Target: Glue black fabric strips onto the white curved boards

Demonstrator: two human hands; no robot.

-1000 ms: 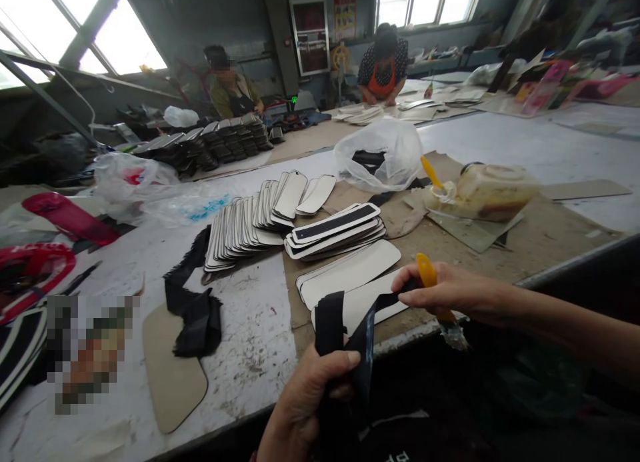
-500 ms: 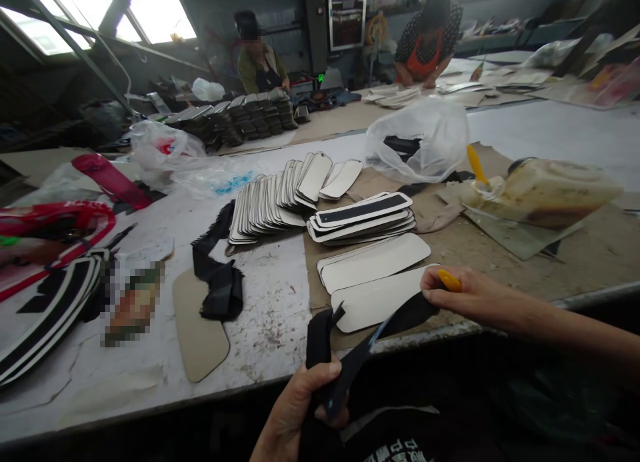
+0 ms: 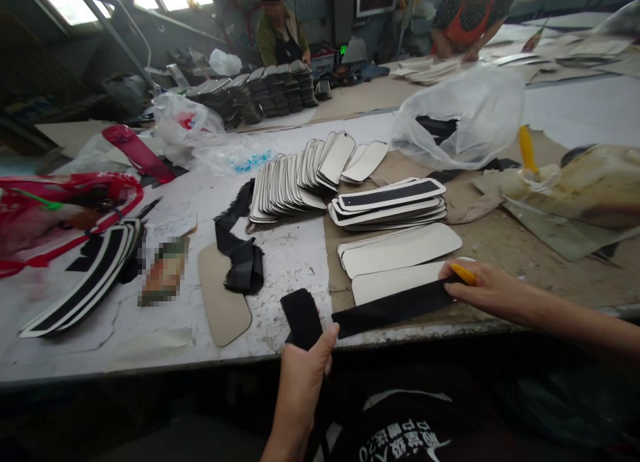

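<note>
My left hand [image 3: 306, 369], near the table's front edge, is closed round a bundle of black fabric strips [image 3: 302, 319]. My right hand [image 3: 469, 283] pinches the far end of a single black fabric strip [image 3: 393, 309] and also holds a tool with a yellow handle [image 3: 464, 274]; its working end is hidden. The strip stretches between both hands, its left end by my left thumb. It covers the front part of a white rounded panel [image 3: 380, 283]. Behind that are more white panels [image 3: 403, 249] and a stack topped by a panel with a black strip on it [image 3: 393, 194].
A fanned row of white panels [image 3: 285, 189] stands behind. Crumpled black fabric [image 3: 245, 265] lies partly over a beige panel [image 3: 223, 309]. Around them are a clear plastic bag [image 3: 480, 119], a yellow-handled brush [image 3: 527, 149] by a glue-stained container [image 3: 595, 182], and curved panels [image 3: 95, 282]. Two people work behind.
The strip between my hands was twisted and hung lower; now it is drawn straight across the front of the white panel. My left hand has moved up to the table edge. The view has tilted down.
</note>
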